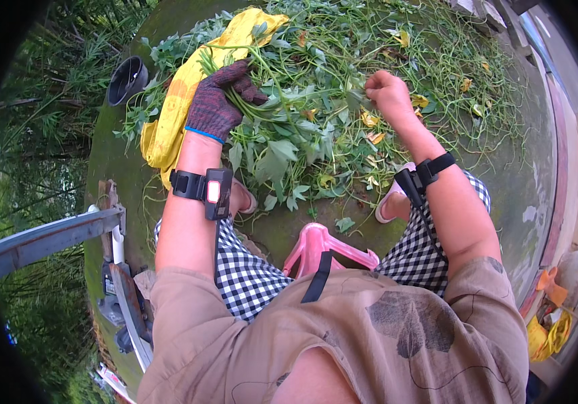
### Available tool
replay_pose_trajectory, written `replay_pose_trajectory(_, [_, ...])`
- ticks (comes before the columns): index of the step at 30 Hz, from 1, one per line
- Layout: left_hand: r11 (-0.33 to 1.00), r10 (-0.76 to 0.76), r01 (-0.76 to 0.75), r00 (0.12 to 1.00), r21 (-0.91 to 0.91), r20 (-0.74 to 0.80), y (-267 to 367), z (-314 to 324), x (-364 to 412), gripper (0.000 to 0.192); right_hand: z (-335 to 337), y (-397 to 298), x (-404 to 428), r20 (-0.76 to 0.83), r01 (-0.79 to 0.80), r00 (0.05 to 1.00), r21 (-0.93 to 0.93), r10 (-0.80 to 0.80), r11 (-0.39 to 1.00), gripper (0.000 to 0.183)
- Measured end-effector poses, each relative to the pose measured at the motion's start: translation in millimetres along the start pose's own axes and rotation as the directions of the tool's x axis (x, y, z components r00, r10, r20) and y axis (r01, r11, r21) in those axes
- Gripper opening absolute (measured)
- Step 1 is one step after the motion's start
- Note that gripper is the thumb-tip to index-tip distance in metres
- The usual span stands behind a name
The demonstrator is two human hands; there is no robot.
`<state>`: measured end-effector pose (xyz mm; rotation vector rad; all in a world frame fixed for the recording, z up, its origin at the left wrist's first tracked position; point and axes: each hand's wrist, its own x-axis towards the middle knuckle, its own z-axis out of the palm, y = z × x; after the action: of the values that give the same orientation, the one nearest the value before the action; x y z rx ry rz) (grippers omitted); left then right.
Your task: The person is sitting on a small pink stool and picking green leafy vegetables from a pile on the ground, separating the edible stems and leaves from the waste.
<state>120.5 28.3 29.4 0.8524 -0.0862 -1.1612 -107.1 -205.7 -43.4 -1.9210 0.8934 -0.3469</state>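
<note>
My left hand [223, 96], in a dark knitted glove with a blue cuff, is closed around a bunch of green leaf stems [256, 112]. Lobed leaves [276, 156] hang from that bunch towards me. My bare right hand [389, 95] has its fingertips pinched at a blurred leafy stem [353, 93]. Beneath and beyond both hands spreads a wide heap of cut leafy vines [329, 55], which look like sweet potato vines, with some yellowed leaves [369, 119] among them. A yellow woven sack [175, 111] lies under and beside my left hand.
A pink plastic stool [314, 245] is between my legs. At the left are a black bucket [127, 81], a metal bar [52, 237] and bamboo-like foliage [41, 126]. Mossy concrete [511, 187] borders the heap, with a raised ledge [554, 166] on the right.
</note>
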Motion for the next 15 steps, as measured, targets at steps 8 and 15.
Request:
replay_pose_trajectory(8, [0.994,0.07,-0.074,0.996,-0.077,-0.058,1,-7,1,0.01,-100,7,21,-0.398,-0.131,0.901,0.126,0.171,0.983,0.025])
replay_pose_trajectory(15, [0.992,0.043,-0.042,0.999,-0.118,0.002,-5,-7,11,0.014,-52,-10,-11,-0.004,-0.077,0.995,-0.686,0.102,0.723,0.038])
